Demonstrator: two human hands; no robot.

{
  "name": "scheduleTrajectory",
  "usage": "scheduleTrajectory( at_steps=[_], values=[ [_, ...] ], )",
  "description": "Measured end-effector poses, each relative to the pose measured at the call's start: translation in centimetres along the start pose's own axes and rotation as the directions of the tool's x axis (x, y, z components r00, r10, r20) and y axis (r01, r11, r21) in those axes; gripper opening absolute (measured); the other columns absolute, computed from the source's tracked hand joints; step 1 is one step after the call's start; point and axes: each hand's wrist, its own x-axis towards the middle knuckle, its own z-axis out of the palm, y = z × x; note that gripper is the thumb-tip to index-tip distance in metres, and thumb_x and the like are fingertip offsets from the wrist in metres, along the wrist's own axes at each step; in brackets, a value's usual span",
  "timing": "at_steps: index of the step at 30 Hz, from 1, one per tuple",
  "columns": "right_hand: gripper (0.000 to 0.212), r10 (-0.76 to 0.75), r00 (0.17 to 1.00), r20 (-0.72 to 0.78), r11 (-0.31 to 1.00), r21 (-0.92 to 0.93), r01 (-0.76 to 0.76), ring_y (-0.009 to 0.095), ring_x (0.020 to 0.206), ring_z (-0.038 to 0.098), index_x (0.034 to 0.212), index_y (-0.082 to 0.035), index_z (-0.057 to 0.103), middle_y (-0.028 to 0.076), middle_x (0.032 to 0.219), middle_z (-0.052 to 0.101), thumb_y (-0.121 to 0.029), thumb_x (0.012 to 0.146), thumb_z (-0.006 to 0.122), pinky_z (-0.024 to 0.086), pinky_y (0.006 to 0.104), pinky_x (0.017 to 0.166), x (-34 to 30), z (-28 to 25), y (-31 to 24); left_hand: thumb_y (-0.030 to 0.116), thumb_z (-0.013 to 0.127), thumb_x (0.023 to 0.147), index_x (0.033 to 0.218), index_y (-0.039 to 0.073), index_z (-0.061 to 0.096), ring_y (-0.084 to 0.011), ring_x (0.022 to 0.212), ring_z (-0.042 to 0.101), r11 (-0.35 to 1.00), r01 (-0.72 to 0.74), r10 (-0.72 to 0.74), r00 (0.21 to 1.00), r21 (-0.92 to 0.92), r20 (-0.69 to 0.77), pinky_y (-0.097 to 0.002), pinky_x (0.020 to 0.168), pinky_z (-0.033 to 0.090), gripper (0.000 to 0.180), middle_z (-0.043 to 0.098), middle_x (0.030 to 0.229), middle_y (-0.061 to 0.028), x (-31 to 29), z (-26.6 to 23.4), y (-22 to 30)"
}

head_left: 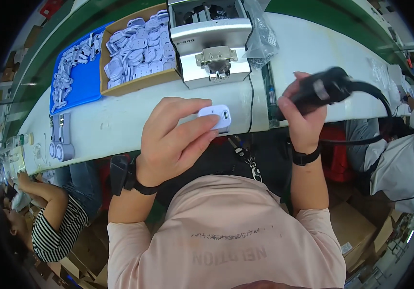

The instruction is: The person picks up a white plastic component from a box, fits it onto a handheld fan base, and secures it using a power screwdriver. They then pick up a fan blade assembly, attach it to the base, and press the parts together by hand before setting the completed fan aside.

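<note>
My left hand pinches a small pale-lavender plastic housing with rounded corners, between thumb and fingers. A dark oval slot, like a charging port, shows on the housing's face, and part of it is covered by my fingers. My right hand is wrapped round a black corded electric screwdriver, slightly smeared by motion. Its tip cannot be made out. The screwdriver is apart from the housing, to its right. Beyond my hands stands a silver metal machine, perhaps a screw feeder, with a bracket on its front.
A cardboard box heaped with lavender housings stands left of the machine, beside a blue tray of small parts. Two grey parts lie at the table's left. A clear plastic bag touches the machine. A co-worker sits at left.
</note>
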Motion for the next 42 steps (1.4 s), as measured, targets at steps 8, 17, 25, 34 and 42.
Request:
scheduleTrajectory(
  at_steps=[8,17,25,34,42],
  values=[
    [0.056,0.112,0.975,0.192,0.993,0.014,-0.117,0.021,0.076,0.062,0.134,-0.004,0.051,0.009,0.093,0.062,0.014,0.083,0.068,0.054,0.0403,0.075,1.6,0.7,-2.2,0.005,0.088,0.074,0.104,0.007,0.077,-0.0321,0.092,0.067,0.991,0.058,-0.066,0.996,-0.118,-0.067,-0.0401,0.077,0.054,0.032,0.072,0.118,-0.0137,-1.1,0.3,-0.4],
    [0.05,-0.469,0.863,0.189,0.84,0.399,0.369,0.021,0.071,0.061,0.135,-0.008,0.048,0.01,0.092,0.064,0.009,0.092,0.066,0.053,0.0365,0.067,7.9,9.9,-4.3,0.005,0.089,0.074,0.103,0.007,0.077,-0.0305,0.092,0.065,0.986,0.051,-0.078,0.983,-0.16,-0.168,-0.0396,0.077,0.054,0.032,0.071,0.118,-0.0123,-1.3,1.7,0.2],
    [0.048,-0.264,0.894,0.362,0.958,0.206,0.199,0.02,0.069,0.063,0.132,-0.005,0.048,0.011,0.092,0.066,0.01,0.091,0.067,0.054,0.0357,0.065,7.7,10.1,-4.1,0.004,0.089,0.073,0.103,0.008,0.076,-0.0303,0.092,0.064,0.972,0.017,-0.072,0.971,-0.234,-0.228,-0.0394,0.077,0.053,0.033,0.071,0.116,-0.0095,-1.9,2.4,0.2],
    [0.038,-0.449,0.856,0.257,0.847,0.428,0.316,0.015,0.065,0.055,0.138,-0.008,0.049,0.002,0.088,0.054,-0.013,0.102,0.061,0.046,0.0351,0.063,5.5,8.0,-10.0,0.004,0.088,0.076,0.113,0.008,0.071,-0.0297,0.099,0.066,0.965,0.052,-0.098,0.981,-0.259,-0.168,-0.0407,0.087,0.052,0.042,0.074,0.115,-0.0103,-1.7,1.8,-0.1],
    [0.045,-0.385,0.776,0.5,0.91,0.346,0.228,0.014,0.066,0.056,0.145,-0.016,0.047,0.002,0.096,0.055,-0.026,0.105,0.065,0.047,0.0333,0.065,3.2,8.1,-15.6,0.004,0.088,0.075,0.118,0.006,0.07,-0.0291,0.1,0.066,0.952,0.1,-0.149,0.977,-0.29,-0.152,-0.04,0.089,0.051,0.046,0.075,0.113,-0.0089,-1.5,1.8,0.1]
  ],
)
